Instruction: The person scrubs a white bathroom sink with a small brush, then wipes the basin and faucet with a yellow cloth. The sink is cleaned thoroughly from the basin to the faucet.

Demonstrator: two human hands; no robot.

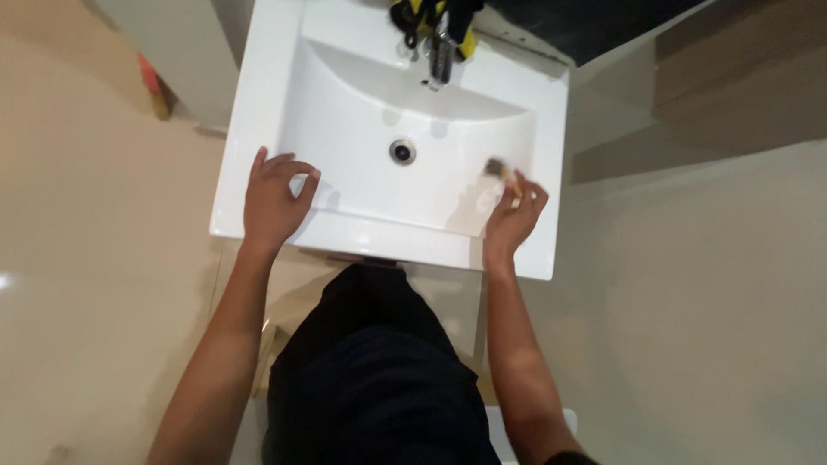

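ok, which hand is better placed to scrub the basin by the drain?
Probably the right hand: it already holds the small brush, bristles against the basin wall. The left hand only rests on the sink rim.

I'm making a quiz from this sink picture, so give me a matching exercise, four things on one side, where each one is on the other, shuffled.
Things:
1. left hand
2. right hand
3. drain
4. tap

Places:
A. middle of the basin floor
B. resting on the sink's front left rim
C. at the back edge, above the basin
D. at the basin's right side, holding a small brush

Pairs: 1-B, 2-D, 3-A, 4-C
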